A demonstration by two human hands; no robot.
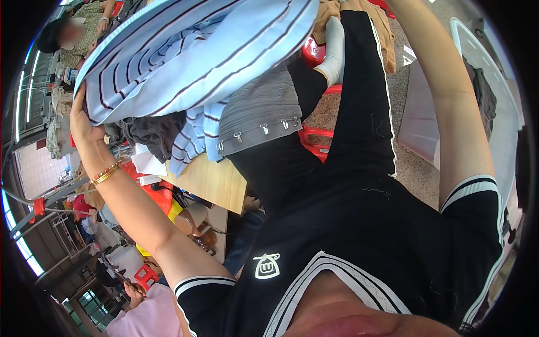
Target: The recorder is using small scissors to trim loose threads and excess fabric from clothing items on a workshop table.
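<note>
The left hand (84, 121) is gripping the edge of the pale blue striped shirt (196, 50), lifting it in the upper left of the frame above the garment-piled tabletop (210, 182), folding seemingly not begun, the right hand running out of view.

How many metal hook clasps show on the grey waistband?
4, in a row along the grey waistband's lower edge. More may be hidden under the striped cloth.

Soft matt light-blue striped cotton cloth (191, 56) over ribbed grey fabric with shiny metal clips (261, 112), above a smooth pale wooden tabletop (210, 182), beside glossy red plastic stool (315, 140).
</note>
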